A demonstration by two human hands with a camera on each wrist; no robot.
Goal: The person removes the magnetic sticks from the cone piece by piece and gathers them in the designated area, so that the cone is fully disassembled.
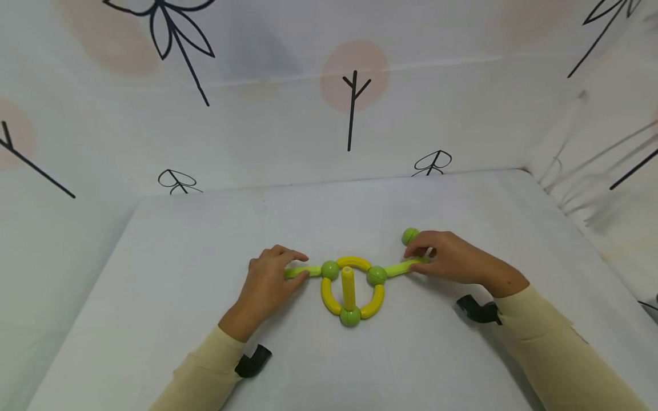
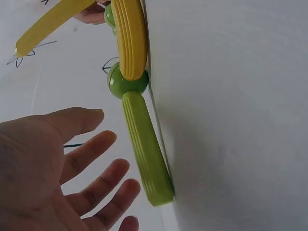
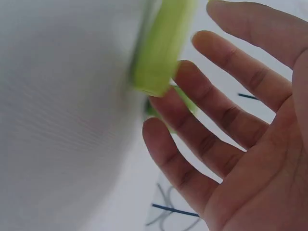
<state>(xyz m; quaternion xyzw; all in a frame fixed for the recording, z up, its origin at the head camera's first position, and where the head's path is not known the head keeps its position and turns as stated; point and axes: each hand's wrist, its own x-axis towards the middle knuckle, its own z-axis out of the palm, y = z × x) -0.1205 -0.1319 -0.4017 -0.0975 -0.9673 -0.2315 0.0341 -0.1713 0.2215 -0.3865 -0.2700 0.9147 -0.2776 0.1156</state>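
Green-yellow rod figure [image 1: 350, 287]: right hand [image 1: 448, 258] partly hides its rod end.

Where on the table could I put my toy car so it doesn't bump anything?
The near table between the two sleeves is bare, and so is the far strip by the back wall. It is crowded mid-table, around the yellow-green toy, left hand, right hand and loose green ball.

A makeshift recording booth rather than a lived-in room: a white-covered table [image 1: 205, 240] is boxed in on the left, far and right sides by sheets of white fabric backdrop [image 1: 267, 114] printed with black line-drawn trees and pale pink circles. Green and yellow toy construction pieces [image 1: 352, 285] lie near the table's middle, and black camera mounts [image 1: 478, 311] are strapped to the person's wrists.
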